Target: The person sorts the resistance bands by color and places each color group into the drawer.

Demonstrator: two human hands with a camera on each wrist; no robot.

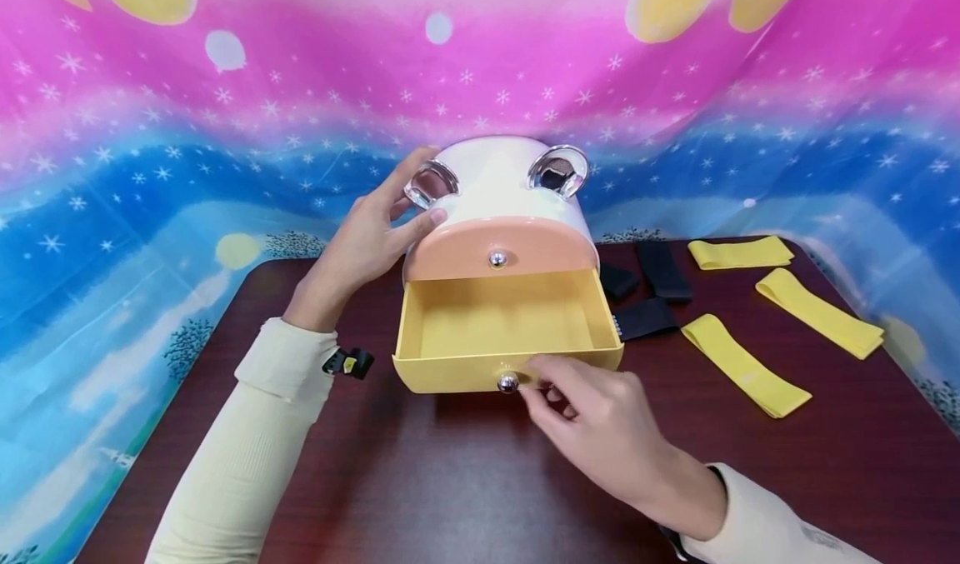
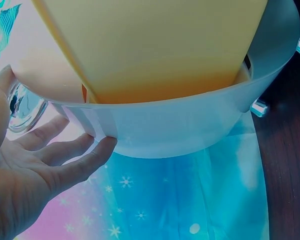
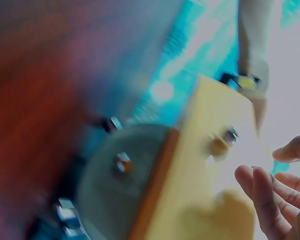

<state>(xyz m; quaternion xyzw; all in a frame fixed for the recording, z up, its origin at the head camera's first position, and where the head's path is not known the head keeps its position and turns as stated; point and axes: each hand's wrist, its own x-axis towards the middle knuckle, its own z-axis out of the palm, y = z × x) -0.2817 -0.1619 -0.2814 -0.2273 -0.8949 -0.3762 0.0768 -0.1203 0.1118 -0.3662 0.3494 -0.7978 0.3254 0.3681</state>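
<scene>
A white, round-topped desktop drawer box [image 1: 491, 172] with two shiny ear-shaped rings stands on the table. Its peach upper drawer [image 1: 450, 252] is closed, while the yellow lower drawer [image 1: 450, 374] is pulled out toward me. My left hand [image 1: 375, 227] grips the box at its left ear, thumb in front and fingers behind; in the left wrist view those fingers lie along the white side [image 2: 160, 125]. Beside the silver knob [image 1: 507, 382] of the yellow drawer is my right hand [image 1: 600, 418], fingertips close to it. The right wrist view shows a gap between thumb and fingers, off the knob [image 3: 231, 136].
Three folded yellow bands, one of them nearest the box [image 1: 746, 366], lie at the right of the dark wooden table [image 1: 480, 481]. Several black folded bands [image 1: 663, 271] lie right beside the box. A colourful printed cloth [image 1: 337, 89] hangs behind and around the table.
</scene>
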